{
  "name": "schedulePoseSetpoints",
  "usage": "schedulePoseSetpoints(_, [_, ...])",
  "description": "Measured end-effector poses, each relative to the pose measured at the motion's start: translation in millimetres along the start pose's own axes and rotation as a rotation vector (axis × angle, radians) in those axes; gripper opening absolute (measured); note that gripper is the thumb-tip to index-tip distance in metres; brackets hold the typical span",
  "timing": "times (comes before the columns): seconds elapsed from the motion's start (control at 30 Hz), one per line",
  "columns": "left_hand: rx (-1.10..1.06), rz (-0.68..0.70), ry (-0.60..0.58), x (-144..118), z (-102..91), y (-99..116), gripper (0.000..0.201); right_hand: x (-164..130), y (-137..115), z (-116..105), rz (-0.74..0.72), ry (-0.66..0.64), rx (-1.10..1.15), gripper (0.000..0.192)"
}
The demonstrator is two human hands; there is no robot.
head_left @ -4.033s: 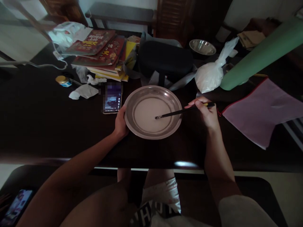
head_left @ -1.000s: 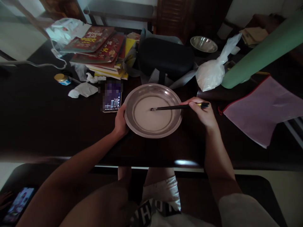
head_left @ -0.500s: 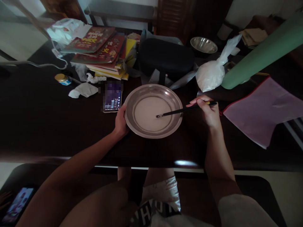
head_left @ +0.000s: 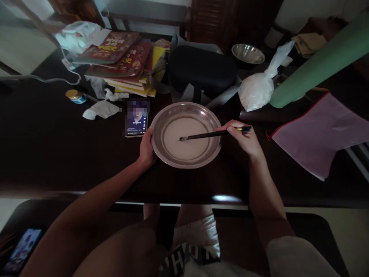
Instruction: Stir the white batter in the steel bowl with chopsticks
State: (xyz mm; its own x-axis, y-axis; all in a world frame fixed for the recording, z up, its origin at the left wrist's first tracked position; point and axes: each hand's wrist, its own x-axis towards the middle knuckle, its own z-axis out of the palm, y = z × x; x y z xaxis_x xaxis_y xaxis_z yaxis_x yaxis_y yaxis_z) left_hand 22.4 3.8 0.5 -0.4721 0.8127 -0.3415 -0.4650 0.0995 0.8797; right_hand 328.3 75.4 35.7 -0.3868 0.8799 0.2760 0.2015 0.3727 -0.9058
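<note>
A shallow metal basin (head_left: 158,144) sits on the dark table in front of me, holding a pale, milky-looking mixture (head_left: 184,148). Its left rim is gripped by my left hand (head_left: 147,148), fingers partly hidden behind and under the edge. My right hand (head_left: 243,138) is closed around a pair of dark chopsticks (head_left: 206,134), which slant across the right rim. Their tips, coated with something whitish, meet the mixture near the middle of the basin. A phone (head_left: 137,119) with a lit screen lies just left of the basin.
Behind the basin are a black case (head_left: 201,69), stacked books (head_left: 121,57) and a tied bag of white powder (head_left: 256,92). A green roll (head_left: 319,63) and pink pouch (head_left: 319,134) lie right; a small jar (head_left: 75,97) and crumpled tissues (head_left: 103,109) left. Another metal bowl (head_left: 248,54) stands farther back.
My right hand has moved left toward the basin's rim, carrying the chopstick tips leftward through the mixture. My left hand and the basin stay put. The phone's screen picture has changed.
</note>
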Motion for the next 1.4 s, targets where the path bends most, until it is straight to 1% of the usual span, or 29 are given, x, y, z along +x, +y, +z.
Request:
schedulePoseSetpoints(0.03, [-0.003,-0.012,0.004,-0.2,0.4,0.5,0.020,0.0,0.2,-0.4,-0.005,0.021,-0.005,0.024])
schedulePoseSetpoints(0.13, [-0.022,-0.039,-0.014,-1.4,1.9,2.0,0.022,-0.3,0.8,-2.6,0.005,0.146,0.029,0.023])
schedulePoseSetpoints(0.17, [-0.028,-0.035,-0.021,-1.8,2.4,2.2,0.022,-0.4,0.7,-2.8,0.011,0.159,0.043,0.024])
schedulePoseSetpoints(0.2, [-0.030,-0.026,-0.026,-2.0,2.7,2.3,0.021,-0.5,0.3,-2.4,0.017,0.144,0.051,0.025])
schedulePoseSetpoints(0.3, [-0.021,-0.008,-0.021,-1.7,2.6,1.6,0.018,-0.4,-1.6,0.8,0.020,0.018,0.031,0.026])
schedulePoseSetpoints(0.33, [-0.015,-0.007,-0.015,-1.4,2.3,1.2,0.018,-0.2,-1.9,1.5,0.017,-0.005,0.018,0.026])
schedulePoseSetpoints(0.37, [-0.010,-0.006,-0.009,-1.1,1.9,0.8,0.019,-0.1,-1.8,1.7,0.013,-0.002,0.008,0.025])
schedulePoseSetpoints(0.4, [-0.008,-0.004,-0.005,-0.9,1.7,0.4,0.019,0.0,-1.3,1.3,0.008,0.030,0.007,0.024])
schedulePoseSetpoints(0.5, [-0.018,-0.006,-0.024,-0.8,1.2,0.1,0.020,-0.2,0.5,-1.0,0.002,0.154,0.053,0.023])
schedulePoseSetpoints(0.53, [-0.022,-0.006,-0.030,-0.8,1.1,0.1,0.020,-0.3,0.8,-1.3,0.005,0.162,0.069,0.024])
schedulePoseSetpoints(0.57, [-0.023,-0.008,-0.032,-0.8,1.0,0.2,0.021,-0.3,0.6,-1.0,0.010,0.142,0.078,0.025])
schedulePoseSetpoints(0.67, [-0.012,-0.013,-0.013,-0.2,0.1,0.0,0.020,-0.2,-0.9,1.3,0.015,0.017,0.040,0.027])
schedulePoseSetpoints(0.7, [-0.007,-0.016,-0.007,0.2,-0.2,-0.3,0.020,-0.2,-1.3,1.6,0.013,0.001,0.020,0.026])
schedulePoseSetpoints(0.73, [-0.004,-0.018,-0.004,0.6,-0.6,-0.5,0.020,-0.2,-1.3,1.4,0.007,0.011,0.003,0.025])
schedulePoseSetpoints(0.87, [-0.009,-0.002,-0.011,0.9,-0.5,-0.9,0.021,-0.7,0.3,-1.5,0.005,0.158,0.037,0.024])
schedulePoseSetpoints(0.93, [-0.010,0.004,-0.008,0.3,0.2,-0.6,0.020,-0.6,0.2,-1.0,0.009,0.129,0.065,0.025])
schedulePoseSetpoints(1.03, [-0.011,-0.006,0.005,-0.6,1.4,0.2,0.018,0.4,-1.5,1.9,0.005,0.002,0.030,0.025])
schedulePoseSetpoints(1.07, [-0.014,-0.014,0.010,-0.8,1.8,0.5,0.019,0.7,-1.9,2.4,0.004,-0.012,0.013,0.025])
schedulePoseSetpoints(1.1, [-0.017,-0.020,0.014,-1.1,2.2,0.9,0.019,0.9,-2.1,2.3,0.004,-0.001,0.001,0.025])
schedulePoseSetpoints(1.23, [-0.023,-0.034,0.010,-2.9,4.1,3.5,0.021,0.4,-0.6,-0.5,-0.002,0.163,0.049,0.024])
schedulePoseSetpoints(1.27, [-0.029,-0.037,0.006,-3.4,4.5,4.2,0.021,0.1,-0.3,-0.5,0.000,0.162,0.068,0.024])
schedulePoseSetpoints(1.3, [-0.036,-0.041,0.004,-3.8,4.7,4.9,0.020,0.0,-0.2,0.0,0.005,0.133,0.078,0.024])
schedulePoseSetpoints(1.4, [-0.049,-0.048,0.009,-3.6,3.9,5.4,0.018,0.3,-0.4,2.3,0.007,-0.005,0.044,0.024])
